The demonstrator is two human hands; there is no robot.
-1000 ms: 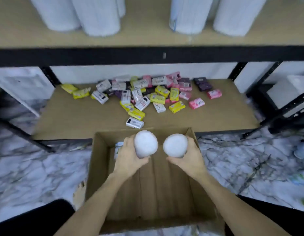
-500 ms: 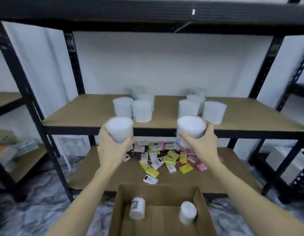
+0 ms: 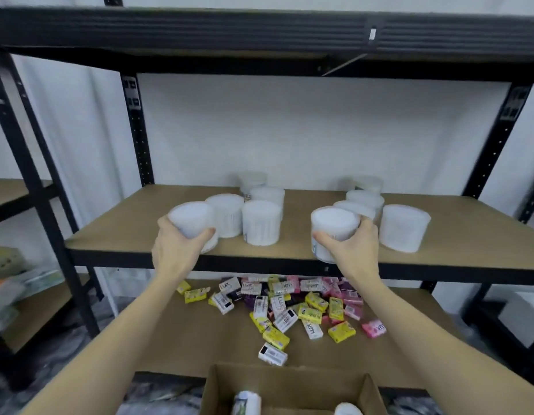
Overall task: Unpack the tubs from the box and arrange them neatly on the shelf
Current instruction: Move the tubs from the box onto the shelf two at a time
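Observation:
My left hand (image 3: 177, 250) grips a white tub (image 3: 191, 220) at the front of the middle shelf (image 3: 116, 235), just left of a cluster of several white tubs (image 3: 261, 221). My right hand (image 3: 351, 250) grips another white tub (image 3: 334, 230) at the shelf's front edge, in front of a second cluster of several tubs (image 3: 403, 227). Both held tubs are upright; whether they rest on the board I cannot tell. The cardboard box (image 3: 286, 381) sits below, with two tubs (image 3: 247, 402) partly visible inside.
The lower shelf (image 3: 184, 333) holds a loose pile of soap packets (image 3: 289, 307) in yellow, pink, purple and white. Black steel uprights (image 3: 137, 127) frame the bay, with a top shelf beam (image 3: 259, 34) overhead. Another rack with items stands at the left (image 3: 8, 280).
Both hands lifted a tub each out of the box, rose to the middle shelf and now hold the tubs at its front edge beside the two clusters.

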